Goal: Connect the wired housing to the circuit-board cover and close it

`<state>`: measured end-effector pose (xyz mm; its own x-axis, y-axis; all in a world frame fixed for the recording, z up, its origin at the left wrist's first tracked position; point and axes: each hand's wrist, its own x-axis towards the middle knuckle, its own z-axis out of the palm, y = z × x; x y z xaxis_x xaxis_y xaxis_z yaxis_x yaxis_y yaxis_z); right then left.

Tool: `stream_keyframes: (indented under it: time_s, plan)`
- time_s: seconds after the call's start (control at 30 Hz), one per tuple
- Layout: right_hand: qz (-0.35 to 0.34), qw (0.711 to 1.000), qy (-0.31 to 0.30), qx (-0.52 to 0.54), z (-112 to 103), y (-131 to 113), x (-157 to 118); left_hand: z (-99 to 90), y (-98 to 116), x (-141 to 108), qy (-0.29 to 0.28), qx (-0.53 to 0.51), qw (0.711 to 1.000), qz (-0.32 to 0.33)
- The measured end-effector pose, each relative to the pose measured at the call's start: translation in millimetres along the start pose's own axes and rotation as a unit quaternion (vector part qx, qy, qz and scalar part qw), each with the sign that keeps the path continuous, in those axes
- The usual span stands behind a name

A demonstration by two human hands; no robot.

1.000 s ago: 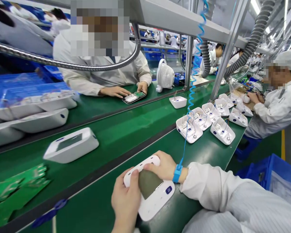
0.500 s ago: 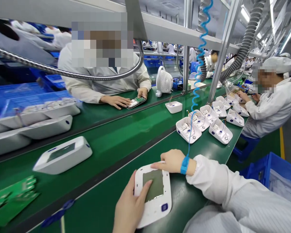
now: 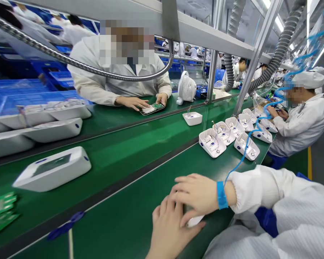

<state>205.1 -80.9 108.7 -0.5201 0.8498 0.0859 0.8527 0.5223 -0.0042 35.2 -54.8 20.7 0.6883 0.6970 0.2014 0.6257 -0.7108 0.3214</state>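
A white device housing [image 3: 194, 221] is mostly covered by both my hands near the front edge of the green bench. My left hand [image 3: 170, 225] wraps round it from the near left side, thumb along its lower edge. My right hand [image 3: 198, 192], with a blue strap [image 3: 221, 195] at the wrist, lies over the housing's far side, its fingers spread and reaching over my left fingers. Only a small white and grey part of the housing shows between the hands.
Open white housings [image 3: 212, 143] with wires stand at the right. A closed white device [image 3: 54, 169] and green circuit boards [image 3: 1, 212] lie left on the conveyor [image 3: 140, 149]. A blue coiled cord [image 3: 241, 156] rises from my wrist. A co-worker [image 3: 116, 86] sits opposite.
The housing has gone from plainly visible with its grey window to mostly hidden under my hands. My right hand has moved over my left fingers. The closed device on the conveyor has shifted left.
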Motion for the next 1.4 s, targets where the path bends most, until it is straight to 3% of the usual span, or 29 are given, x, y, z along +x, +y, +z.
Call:
stream_keyframes:
  time_s: [0.07,0.13,0.33,0.47,0.63,0.77,0.9,1.0,1.1,1.27,1.4]
  plan:
    - [-0.093,0.995,-0.01,-0.019,10,0,4,-2.7,2,0,-0.018,-0.007,1.0,-0.003]
    - [-0.113,0.992,-0.025,-0.047,14,0,5,-1.4,1,0,-0.016,-0.005,1.0,0.01]
    - [-0.2,0.977,-0.04,-0.065,4,-3,1,21.1,-5,-5,0.099,0.053,0.989,0.092]
    - [-0.181,0.981,-0.049,-0.056,4,-7,4,29.3,-4,-7,0.113,0.061,0.986,0.105]
    - [-0.18,0.981,-0.069,-0.029,8,-6,7,28.6,-2,-7,0.038,0.035,0.997,0.061]
    - [-0.17,0.981,-0.093,-0.001,7,-3,9,16.4,-1,-2,0.0,0.016,0.999,0.046]
    - [-0.107,0.986,-0.119,0.042,7,5,23,-2.9,4,2,-0.043,0.01,0.999,0.015]
    - [-0.078,0.98,-0.156,0.092,9,13,38,-9.5,8,3,-0.025,0.009,1.0,-0.009]
    - [-0.071,0.974,-0.16,0.142,12,17,46,-7.5,7,2,0.021,-0.002,1.0,0.007]
    - [-0.019,0.968,-0.164,0.191,12,19,48,-4.5,6,5,0.062,-0.039,0.997,0.027]
    - [-0.023,0.963,-0.169,0.21,11,19,47,-6.6,8,5,0.071,-0.033,0.997,0.029]
